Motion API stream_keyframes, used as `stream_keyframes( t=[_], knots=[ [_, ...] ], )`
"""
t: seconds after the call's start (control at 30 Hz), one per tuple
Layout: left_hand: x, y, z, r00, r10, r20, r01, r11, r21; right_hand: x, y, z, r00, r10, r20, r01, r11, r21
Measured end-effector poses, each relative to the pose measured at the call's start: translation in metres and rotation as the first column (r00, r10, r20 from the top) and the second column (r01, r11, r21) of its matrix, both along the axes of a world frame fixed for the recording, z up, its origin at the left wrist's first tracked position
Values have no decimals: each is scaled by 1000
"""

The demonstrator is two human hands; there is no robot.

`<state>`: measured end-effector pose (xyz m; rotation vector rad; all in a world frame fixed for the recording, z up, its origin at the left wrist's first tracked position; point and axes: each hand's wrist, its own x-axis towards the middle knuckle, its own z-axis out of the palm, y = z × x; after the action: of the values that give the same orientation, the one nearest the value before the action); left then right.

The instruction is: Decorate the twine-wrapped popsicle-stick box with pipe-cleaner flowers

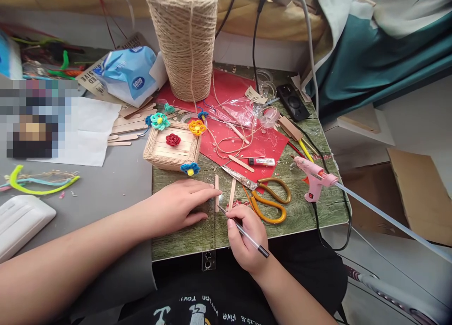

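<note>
My left hand (183, 202) lies palm down with outstretched fingers, and a fingertip touches a small wooden craft stick (216, 186). Under that stick is a clear ruler (208, 240), which extends past the table's front edge. My right hand (247, 233) is closed round a pen (252, 240), its tip at the stick's lower end. Another craft stick (232, 193) lies just to the right. Beyond my left hand sits a craft-stick box (173, 164) edged with twine, decorated with fuzzy flowers and a red rose (173, 139).
Orange-handled scissors (270, 212) lie right of my hands, near a glue tube (262, 162) on red sheets (233, 141). A pink glue gun (314, 177) with a cord rests at the right edge. A large twine spool (181, 43) stands behind. A white device (26, 221) is left.
</note>
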<state>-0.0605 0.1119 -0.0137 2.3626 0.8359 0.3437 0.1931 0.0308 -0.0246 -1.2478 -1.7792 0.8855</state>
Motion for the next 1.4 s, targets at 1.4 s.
stream_keyframes(
  t=[1.4],
  knots=[
    [0, 2, 0, 999, 1, 43, 0, 1000, -21, 1, 0, 1, 1000, 2, 7, -2, 1000, -14]
  ],
)
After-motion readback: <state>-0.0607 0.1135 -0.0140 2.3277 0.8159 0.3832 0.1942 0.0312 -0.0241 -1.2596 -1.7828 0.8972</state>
